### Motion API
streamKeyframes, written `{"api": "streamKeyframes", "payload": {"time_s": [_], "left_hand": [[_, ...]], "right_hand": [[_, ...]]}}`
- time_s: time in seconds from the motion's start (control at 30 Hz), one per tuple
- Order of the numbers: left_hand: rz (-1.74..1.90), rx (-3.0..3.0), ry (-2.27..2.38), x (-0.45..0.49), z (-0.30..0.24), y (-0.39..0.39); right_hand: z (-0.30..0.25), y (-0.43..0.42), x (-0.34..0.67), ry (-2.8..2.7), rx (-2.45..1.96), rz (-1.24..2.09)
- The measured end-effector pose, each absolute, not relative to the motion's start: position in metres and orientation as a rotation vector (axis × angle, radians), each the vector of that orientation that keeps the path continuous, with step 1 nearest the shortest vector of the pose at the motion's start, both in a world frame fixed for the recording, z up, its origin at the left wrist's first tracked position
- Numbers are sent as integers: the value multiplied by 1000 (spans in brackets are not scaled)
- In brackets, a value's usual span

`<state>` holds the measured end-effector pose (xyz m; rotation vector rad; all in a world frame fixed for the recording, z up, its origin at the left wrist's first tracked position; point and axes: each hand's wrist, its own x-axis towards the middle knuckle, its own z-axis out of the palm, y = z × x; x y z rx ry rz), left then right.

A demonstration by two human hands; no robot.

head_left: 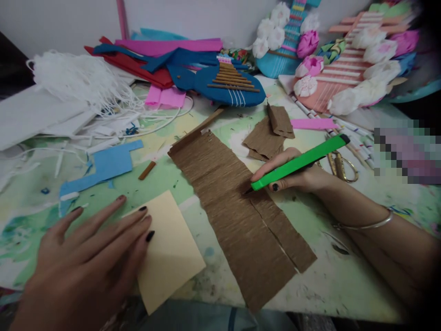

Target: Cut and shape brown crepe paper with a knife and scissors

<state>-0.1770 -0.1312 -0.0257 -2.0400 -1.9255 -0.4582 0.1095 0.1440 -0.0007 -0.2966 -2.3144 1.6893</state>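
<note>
A brown strip of crepe paper (220, 193) lies slantwise on the table, with a long slit running up from its near right end. My right hand (292, 177) is closed around a green utility knife (299, 162), whose tip meets the paper near the slit's upper end. My left hand (93, 257) is stretched out, its fingers apart and slightly blurred. Its fingertips rest over the left edge of a pale yellow square of paper (172, 257), left of the brown strip.
Folded brown crepe scraps (268, 131) and gold-handled scissors (339, 168) lie beyond my right hand. Blue paper scraps (110, 163) and tangled white cord (82, 82) are at left. Behind stand a blue instrument-shaped craft (206, 87) and flower-decorated ones in turquoise (275, 62) and coral (347, 78).
</note>
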Motion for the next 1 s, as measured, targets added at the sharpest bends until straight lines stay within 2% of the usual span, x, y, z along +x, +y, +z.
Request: {"api": "streamKeyframes", "payload": {"time_s": [0.17,0.4,0.7,1.0], "left_hand": [[-549,-1976,-1884,-178,-19,-111],[-531,-2583,-1598,-113,13,-57],[-348,-2774,-1526,-116,4,-31],[-421,-2821,-1551,-117,2,-23]], "right_hand": [[0,142,109,-2284,-310,1725],[4,141,107,-2276,-322,1756],[5,140,107,-2254,-342,1802],[5,141,109,-2302,-312,1744]]}}
